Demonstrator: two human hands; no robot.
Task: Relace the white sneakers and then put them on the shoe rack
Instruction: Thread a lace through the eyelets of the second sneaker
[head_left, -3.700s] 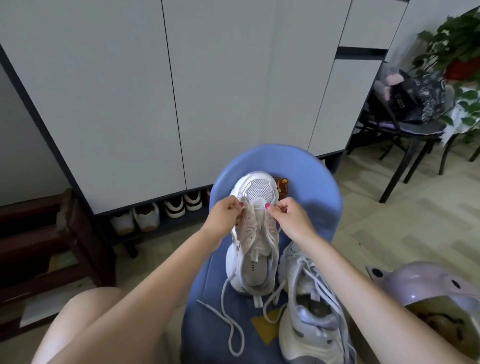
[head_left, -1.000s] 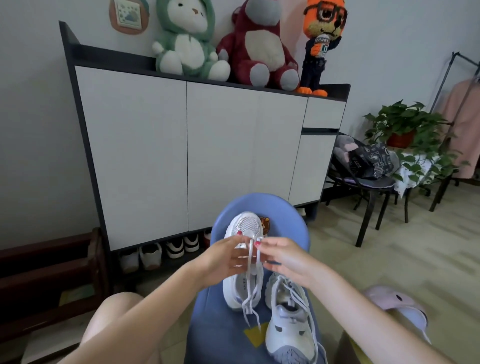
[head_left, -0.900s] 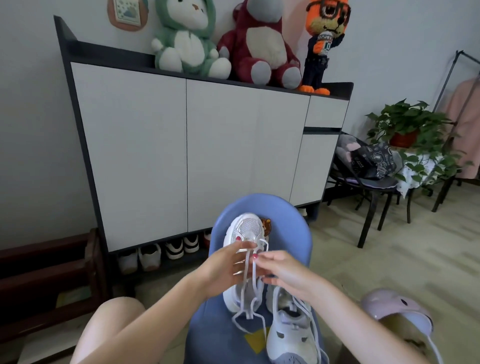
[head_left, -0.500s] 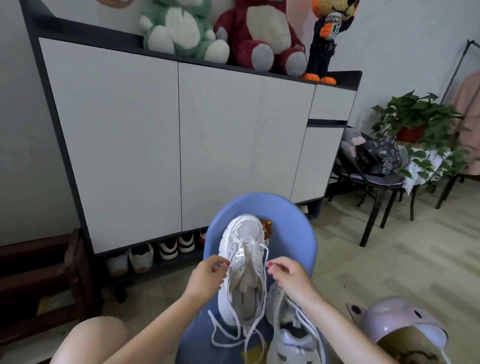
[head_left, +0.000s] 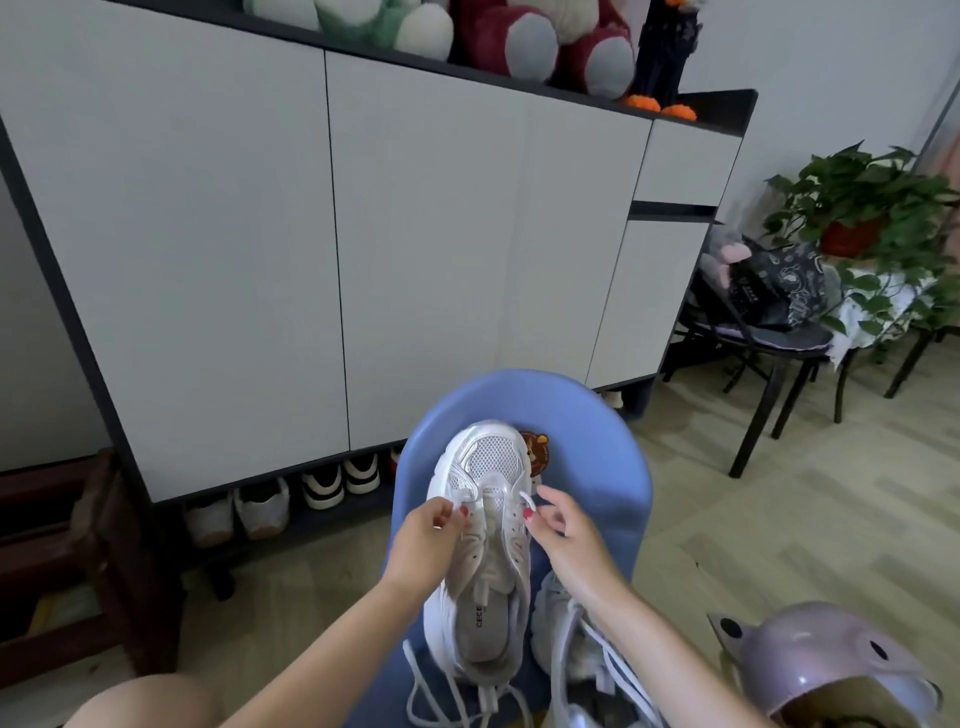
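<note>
A dark wooden bench (head_left: 78, 561) stands at far left, beside a tall white shoe cabinet (head_left: 322, 249) whose open bottom shelf holds pairs of shoes (head_left: 291, 499). In the centre, a white sneaker (head_left: 480, 551) lies toe-away on a blue padded seat (head_left: 597, 457). The left hand (head_left: 423, 543) pinches one end of the lace (head_left: 527, 503) at the sneaker's left eyelets, fingers curled together on it. The right hand (head_left: 569, 535) pinches the other lace end at the right eyelets. A second white sneaker (head_left: 582, 665) lies just right, touching the first. A pink helmet (head_left: 831, 670) sits at lower right.
</note>
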